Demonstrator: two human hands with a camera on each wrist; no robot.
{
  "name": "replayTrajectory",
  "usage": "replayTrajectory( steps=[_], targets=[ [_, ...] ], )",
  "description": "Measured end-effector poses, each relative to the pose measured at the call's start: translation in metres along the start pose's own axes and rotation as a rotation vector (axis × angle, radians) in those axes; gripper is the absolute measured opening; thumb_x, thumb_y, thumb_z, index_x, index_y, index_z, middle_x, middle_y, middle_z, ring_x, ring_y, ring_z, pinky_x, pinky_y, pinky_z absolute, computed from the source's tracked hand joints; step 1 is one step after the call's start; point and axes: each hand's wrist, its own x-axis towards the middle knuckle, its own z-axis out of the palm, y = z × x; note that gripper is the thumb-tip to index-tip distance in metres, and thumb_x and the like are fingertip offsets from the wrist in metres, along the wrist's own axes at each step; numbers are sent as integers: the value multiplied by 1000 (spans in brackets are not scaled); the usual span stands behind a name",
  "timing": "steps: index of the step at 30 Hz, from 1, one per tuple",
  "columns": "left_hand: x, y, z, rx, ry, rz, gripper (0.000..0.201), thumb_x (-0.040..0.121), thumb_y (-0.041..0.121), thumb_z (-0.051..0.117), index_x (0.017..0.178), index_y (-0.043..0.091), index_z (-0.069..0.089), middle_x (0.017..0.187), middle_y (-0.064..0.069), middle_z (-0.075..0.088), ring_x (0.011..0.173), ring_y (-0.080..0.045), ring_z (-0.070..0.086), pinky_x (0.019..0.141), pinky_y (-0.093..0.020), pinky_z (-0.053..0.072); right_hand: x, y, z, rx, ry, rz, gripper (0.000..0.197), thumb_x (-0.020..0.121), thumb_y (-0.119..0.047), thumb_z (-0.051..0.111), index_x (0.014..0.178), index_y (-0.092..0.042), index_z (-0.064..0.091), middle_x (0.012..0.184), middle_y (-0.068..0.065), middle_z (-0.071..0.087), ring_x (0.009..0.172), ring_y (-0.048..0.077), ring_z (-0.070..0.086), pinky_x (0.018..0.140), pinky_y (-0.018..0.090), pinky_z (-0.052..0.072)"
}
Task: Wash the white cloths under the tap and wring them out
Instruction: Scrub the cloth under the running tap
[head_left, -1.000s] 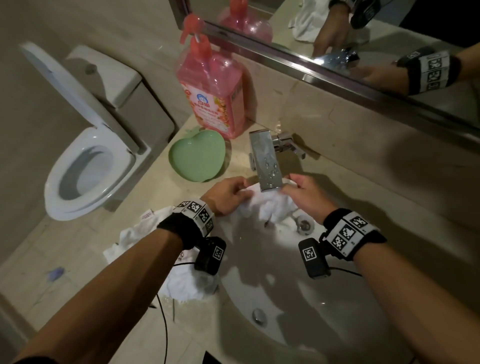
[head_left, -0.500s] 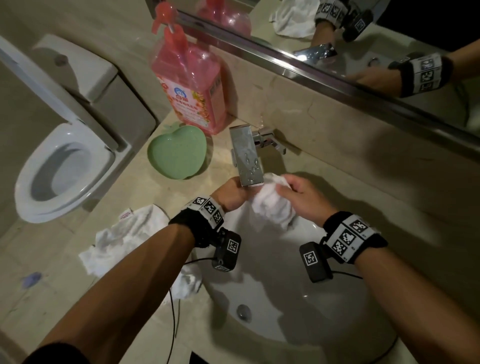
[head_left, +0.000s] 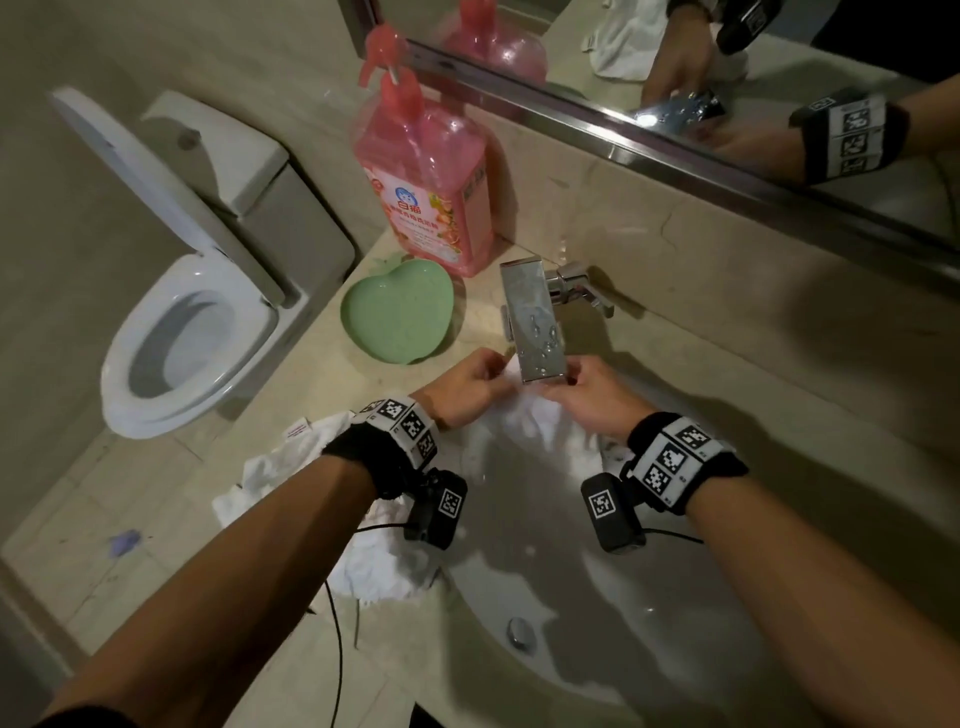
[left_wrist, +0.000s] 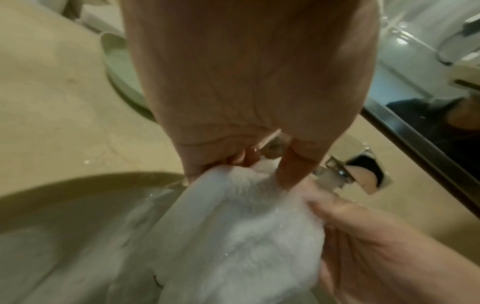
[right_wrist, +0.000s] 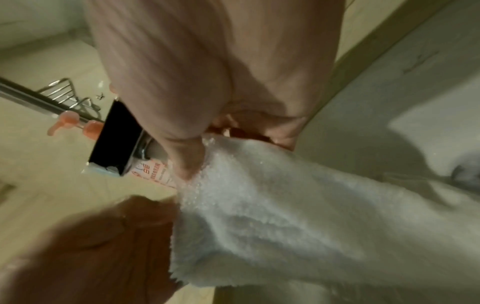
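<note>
Held under the tap: one white cloth, gripped at its upper edge by both hands. Left hand just left of the tap's spout, fingers and thumb curled onto a top corner of the cloth; right hand just right of the spout, thumb and fingers pinching the other top corner. Upper edge stretched across between the two hands beneath the spout, rest of the cloth hanging down from it into the sink, long axis running from the tap downward toward the near side of the basin. Water droplets beaded on the pile near the right thumb in the right wrist view. Nothing else seen inside the sink besides the hanging cloth and the drain fittings.

Left of the tap on the counter: a green heart-shaped dish, holding nothing visible. Behind the dish, left of the tap: a pink pump bottle, liquid-filled. Further left and nearer than the tap, at the sink's left edge: a heap of crumpled white cloths lying under the left forearm.
</note>
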Motion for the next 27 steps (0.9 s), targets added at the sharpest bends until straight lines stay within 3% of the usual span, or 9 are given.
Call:
replayTrajectory(
  steps=[2, 5, 9, 13, 16, 18, 20, 23, 27],
  targets=[
    [2, -4, 6, -67, -63, -18, 5, 94, 23, 59, 89, 23, 59, 81, 10, 61, 84, -18, 57, 71, -26, 44, -3, 0, -4, 17, 20, -10, 14, 97, -18, 66, 108, -22, 73, 102, -5, 77, 99, 11, 71, 88, 36, 57],
    [6, 0, 19, -42, -93, 13, 18, 101, 19, 50, 110, 23, 66, 100, 4, 70, 94, -20, 65, 86, -30, 52, -13, 0, -13, 112, 123, -13, 13, 99, -26, 63, 106, -20, 72, 97, 3, 76, 94, 24, 73, 82, 41, 59],
    [9, 17, 30, -91, -28, 76, 13, 96, 28, 60, 96, 33, 71, 79, 9, 73, 70, -9, 64, 69, -34, 55, -24, 7, -33, 90, 82, 9, 20, 88, -32, 78, 102, -20, 71, 89, 1, 78, 80, 22, 77, 64, 32, 61],
    [12, 30, 34, -118, -56, 163, 23, 93, 30, 64, 110, 16, 68, 100, -21, 69, 75, -20, 58, 68, -37, 53, -29, 16, -34, -152, 49, 15, 23, 91, -39, 74, 94, -17, 76, 85, 9, 78, 74, 24, 76, 69, 43, 61],
    [12, 27, 33, -184, -132, 125, 26, 97, 20, 60, 122, 16, 63, 110, -15, 67, 85, -18, 55, 81, -37, 51, -31, 16, -38, -57, 80, -16, 33, 96, -45, 65, 98, -13, 75, 95, 26, 73, 75, 30, 69, 71, 43, 55],
    [9, 17, 33, -146, -150, 109, 19, 96, 14, 60, 115, 11, 63, 95, -2, 66, 77, -3, 59, 79, -19, 50, -31, 13, -42, 71, 112, -23, 38, 99, -42, 60, 103, -6, 71, 103, 34, 67, 82, 43, 68, 79, 53, 55],
    [6, 6, 31, -73, -144, 119, 12, 97, 9, 58, 105, 16, 64, 94, 4, 64, 76, 11, 58, 79, -8, 46, -30, 9, -47, 217, 170, -36, 34, 102, -34, 59, 105, -1, 69, 100, 32, 68, 83, 40, 66, 81, 52, 52],
    [4, 2, 23, 0, -87, 107, 22, 100, 9, 50, 111, 17, 67, 106, 2, 68, 95, -11, 62, 93, -25, 48, -31, 2, -49, 338, 171, -44, 18, 100, -20, 62, 110, -5, 68, 102, 18, 72, 89, 33, 69, 79, 46, 54],
    [0, 11, 15, 44, -13, 161, 28, 101, 11, 47, 109, 26, 69, 102, 6, 71, 94, -17, 64, 85, -24, 50, -32, 8, -39, 172, -52, -19, 39, 85, -22, 80, 120, -22, 64, 106, -1, 76, 97, 21, 75, 77, 39, 61]
  ],
)
